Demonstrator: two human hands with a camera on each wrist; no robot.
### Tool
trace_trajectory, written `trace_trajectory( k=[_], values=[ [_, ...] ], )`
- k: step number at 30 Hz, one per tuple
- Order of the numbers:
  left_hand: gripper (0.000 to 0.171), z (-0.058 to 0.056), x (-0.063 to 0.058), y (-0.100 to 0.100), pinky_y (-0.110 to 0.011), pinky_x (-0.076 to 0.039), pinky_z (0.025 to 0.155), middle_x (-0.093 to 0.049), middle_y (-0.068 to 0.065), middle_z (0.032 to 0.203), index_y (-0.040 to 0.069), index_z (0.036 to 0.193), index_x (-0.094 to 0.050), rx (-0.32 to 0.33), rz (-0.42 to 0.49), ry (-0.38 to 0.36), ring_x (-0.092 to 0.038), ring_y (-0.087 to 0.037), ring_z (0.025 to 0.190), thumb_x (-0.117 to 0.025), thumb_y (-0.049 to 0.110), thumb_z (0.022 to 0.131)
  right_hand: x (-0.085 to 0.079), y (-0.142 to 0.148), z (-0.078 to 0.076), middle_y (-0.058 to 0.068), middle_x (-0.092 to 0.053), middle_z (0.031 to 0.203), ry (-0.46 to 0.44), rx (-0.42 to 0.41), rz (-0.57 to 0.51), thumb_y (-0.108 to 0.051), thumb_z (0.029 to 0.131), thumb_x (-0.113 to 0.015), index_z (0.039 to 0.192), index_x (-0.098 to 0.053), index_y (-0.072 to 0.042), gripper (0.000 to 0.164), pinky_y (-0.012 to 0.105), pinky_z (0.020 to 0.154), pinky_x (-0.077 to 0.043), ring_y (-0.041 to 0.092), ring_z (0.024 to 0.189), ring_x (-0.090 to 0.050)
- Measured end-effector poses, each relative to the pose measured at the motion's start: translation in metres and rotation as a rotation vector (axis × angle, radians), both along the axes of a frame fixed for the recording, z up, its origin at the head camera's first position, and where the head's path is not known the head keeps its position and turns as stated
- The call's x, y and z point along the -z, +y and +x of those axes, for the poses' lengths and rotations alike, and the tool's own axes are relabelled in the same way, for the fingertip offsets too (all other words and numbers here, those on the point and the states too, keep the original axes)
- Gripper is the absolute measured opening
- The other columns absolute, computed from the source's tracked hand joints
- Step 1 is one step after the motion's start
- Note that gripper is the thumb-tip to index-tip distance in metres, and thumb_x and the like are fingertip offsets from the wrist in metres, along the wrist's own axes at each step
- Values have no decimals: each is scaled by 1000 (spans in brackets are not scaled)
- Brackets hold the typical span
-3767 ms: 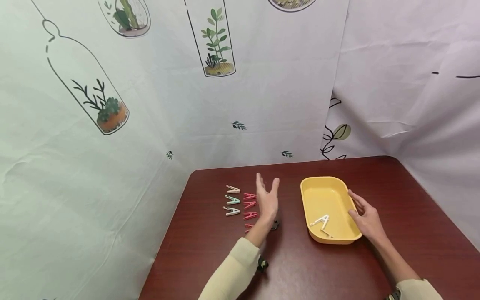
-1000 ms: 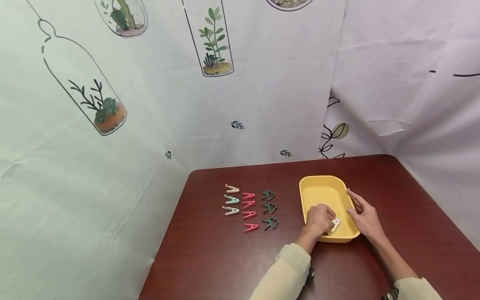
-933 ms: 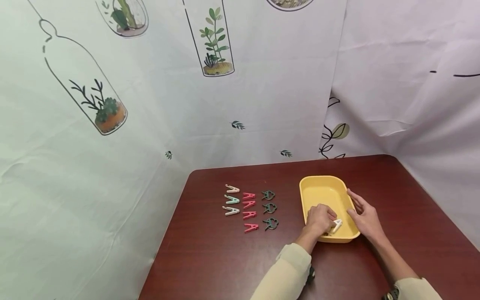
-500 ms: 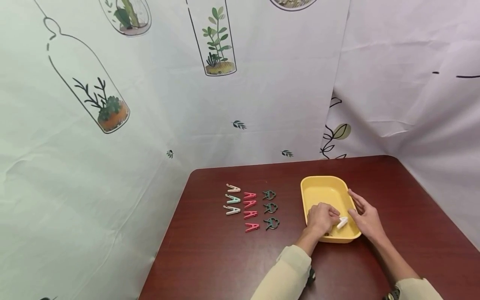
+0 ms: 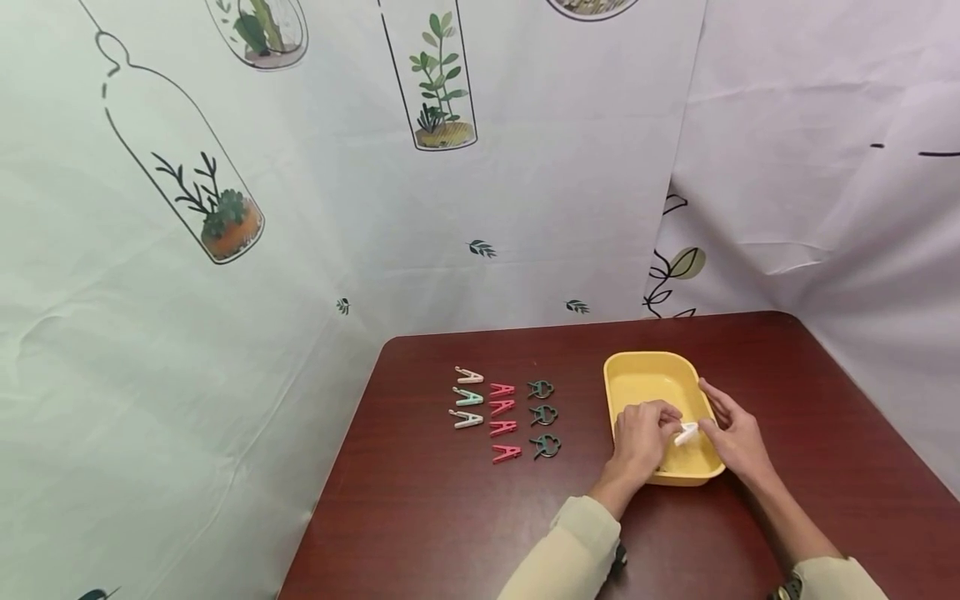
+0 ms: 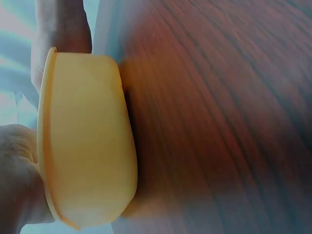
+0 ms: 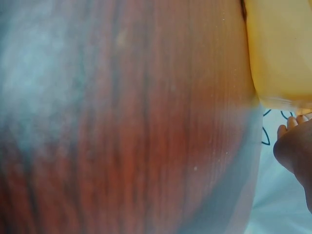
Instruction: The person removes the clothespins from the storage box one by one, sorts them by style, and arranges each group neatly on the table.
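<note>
In the head view, my left hand (image 5: 641, 437) reaches into the yellow tray (image 5: 637, 371) and pinches a white clothespin (image 5: 687, 432) between thumb and fingertips. The pin's open end points right, close to my right thumb. My right hand (image 5: 741, 442) holds the tray's right rim, with the fingers along the outside and the thumb at the edge. The left wrist view shows the tray's outer wall (image 6: 90, 141) with my left hand (image 6: 19, 178) over its rim. In the right wrist view, my right fingers (image 7: 295, 124) are at the tray's edge.
Left of the tray, three columns of clips lie on the dark red table (image 5: 450, 517). There are pale and mint clothespins (image 5: 468, 398), several red clothespins (image 5: 507, 452), and dark green round clips (image 5: 542, 447). A printed cloth (image 5: 570, 167) hangs behind.
My left hand has moved from beside the clips into the tray and taken hold of the white clothespin, shifting it rightward toward my right thumb. My right hand stays on the rim.
</note>
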State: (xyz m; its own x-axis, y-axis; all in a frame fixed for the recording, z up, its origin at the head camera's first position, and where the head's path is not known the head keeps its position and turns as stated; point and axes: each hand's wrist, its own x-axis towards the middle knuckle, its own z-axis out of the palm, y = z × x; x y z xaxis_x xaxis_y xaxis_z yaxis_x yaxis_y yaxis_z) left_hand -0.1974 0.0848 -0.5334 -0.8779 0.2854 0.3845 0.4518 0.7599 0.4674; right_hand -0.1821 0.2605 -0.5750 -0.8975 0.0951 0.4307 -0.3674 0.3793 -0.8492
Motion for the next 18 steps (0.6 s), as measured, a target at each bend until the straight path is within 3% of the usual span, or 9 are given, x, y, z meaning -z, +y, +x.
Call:
trace_trajectory(
  k=[10, 18],
  values=[
    [12, -15, -8, -27, -1, -39, 83, -78, 24, 94, 28, 104, -84, 171, 72, 20, -63, 19, 89, -83, 32, 92, 1, 2, 1, 29, -48, 153, 9, 6, 17, 14, 95, -63, 153, -49, 9, 60, 2, 94, -40, -20, 125, -45],
    [13, -25, -15, -53, -1, -43, 82, -79, 19, 99, 23, 108, -83, 333, 134, -19, -60, 22, 89, -78, 29, 98, -1, 0, 1, 30, -47, 153, -10, 19, 20, 13, 96, -62, 153, -48, 8, 59, 2, 94, -39, -21, 124, -44]
  ],
)
